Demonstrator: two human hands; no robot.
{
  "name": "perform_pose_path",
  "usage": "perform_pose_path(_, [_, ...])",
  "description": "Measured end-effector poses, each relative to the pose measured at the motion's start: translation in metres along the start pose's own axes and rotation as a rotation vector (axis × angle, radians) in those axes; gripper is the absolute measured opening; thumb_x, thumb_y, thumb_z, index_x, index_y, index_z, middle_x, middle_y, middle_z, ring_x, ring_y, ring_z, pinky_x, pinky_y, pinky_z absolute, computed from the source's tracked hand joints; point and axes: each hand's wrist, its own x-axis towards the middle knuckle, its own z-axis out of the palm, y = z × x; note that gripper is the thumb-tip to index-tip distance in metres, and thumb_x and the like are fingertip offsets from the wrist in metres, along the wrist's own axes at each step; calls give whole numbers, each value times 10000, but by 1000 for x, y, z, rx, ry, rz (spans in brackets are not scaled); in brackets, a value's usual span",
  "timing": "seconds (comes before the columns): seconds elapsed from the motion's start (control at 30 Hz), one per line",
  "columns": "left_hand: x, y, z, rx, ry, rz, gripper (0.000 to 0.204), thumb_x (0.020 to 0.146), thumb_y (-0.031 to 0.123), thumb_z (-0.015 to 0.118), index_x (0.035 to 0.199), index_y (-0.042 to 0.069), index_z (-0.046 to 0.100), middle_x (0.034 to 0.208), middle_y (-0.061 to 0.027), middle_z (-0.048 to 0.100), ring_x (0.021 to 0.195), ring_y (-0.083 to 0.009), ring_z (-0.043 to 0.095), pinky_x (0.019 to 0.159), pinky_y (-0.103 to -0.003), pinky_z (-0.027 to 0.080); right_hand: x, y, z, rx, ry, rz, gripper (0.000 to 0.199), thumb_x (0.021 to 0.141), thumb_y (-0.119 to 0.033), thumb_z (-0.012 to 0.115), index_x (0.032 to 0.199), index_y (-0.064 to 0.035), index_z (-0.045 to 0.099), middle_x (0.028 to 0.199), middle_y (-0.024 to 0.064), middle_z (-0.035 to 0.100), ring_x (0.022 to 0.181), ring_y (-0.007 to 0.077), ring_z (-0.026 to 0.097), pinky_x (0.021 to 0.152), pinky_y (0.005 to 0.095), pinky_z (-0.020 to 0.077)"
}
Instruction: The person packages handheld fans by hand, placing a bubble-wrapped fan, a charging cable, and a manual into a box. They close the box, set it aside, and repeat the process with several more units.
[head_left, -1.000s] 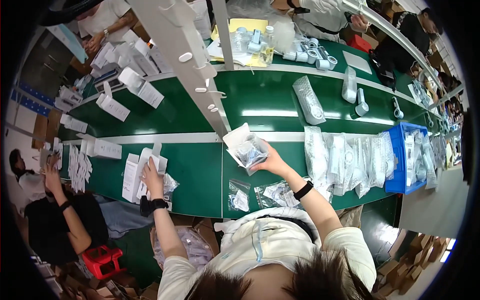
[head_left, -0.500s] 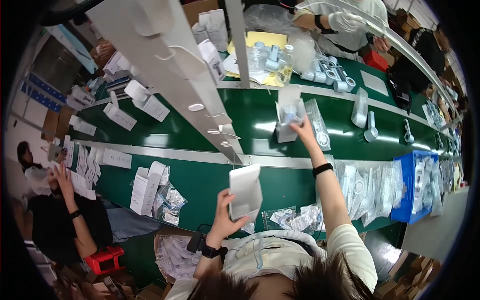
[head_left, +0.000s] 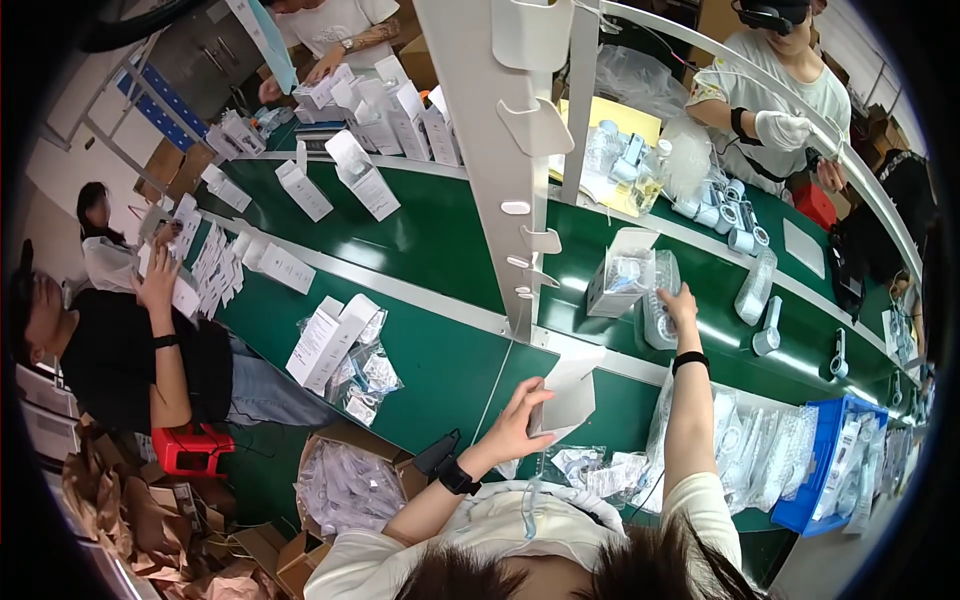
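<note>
My left hand point(head_left: 522, 420) grips a small white carton point(head_left: 570, 408), its top flap standing up and its mouth open, above the near bench. Out over the green belt, my right hand point(head_left: 680, 305) has its fingers closed on the edge of a bubble-wrapped device point(head_left: 660, 312). Just left of that lies another open white carton point(head_left: 618, 285), with something pale blue and clear plastic inside it. Below the carton in my left hand are clear bags with folded paper point(head_left: 600, 470) on the bench.
Bubble-wrapped packages point(head_left: 750, 445) line the near right, beside a blue bin point(head_left: 820, 470). A grey metal post point(head_left: 465, 150) rises between belt sections. White cartons point(head_left: 330, 345) stand left. Light-blue handheld devices point(head_left: 768, 330) lie along the belt. Co-workers sit left and stand opposite.
My right hand has moved from the open carton on the belt to the bubble-wrapped device beside it. My left hand still holds its carton. The whole view has swung leftward.
</note>
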Motion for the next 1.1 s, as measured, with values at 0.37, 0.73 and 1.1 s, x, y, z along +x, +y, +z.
perform_pose_path(0.37, [44, -13, 20, 61, 107, 23, 699, 580, 78, 743, 1154, 130, 348, 1268, -172, 311, 1155, -357, 375, 929, -389, 363, -51, 5, -21, 484, 42, -321, 526, 713, -94, 538, 1218, -26, 404, 972, 202, 590, 916, 320, 572, 791, 364, 455])
perform_pose_path(0.73, [31, -33, 53, -20, 171, 116, 748, 590, 102, 761, 1167, 84, 285, 1275, -198, 296, 1148, -356, 377, 919, -397, 366, -233, -27, -84, 2269, -378, 14, 434, 814, -151, 544, 1207, -53, 390, 1110, 110, 508, 1016, 265, 513, 873, 394, 435])
perform_pose_path(1.1, [20, -17, 72, 122, 403, -79, 756, 579, 96, 778, 1098, 41, 232, 1286, -212, 294, 1122, -355, 374, 933, -389, 326, -287, -102, -56, 1128, 695, -389, 632, 722, -86, 665, 1233, -48, 297, 1227, 86, 333, 1113, 233, 362, 948, 333, 273])
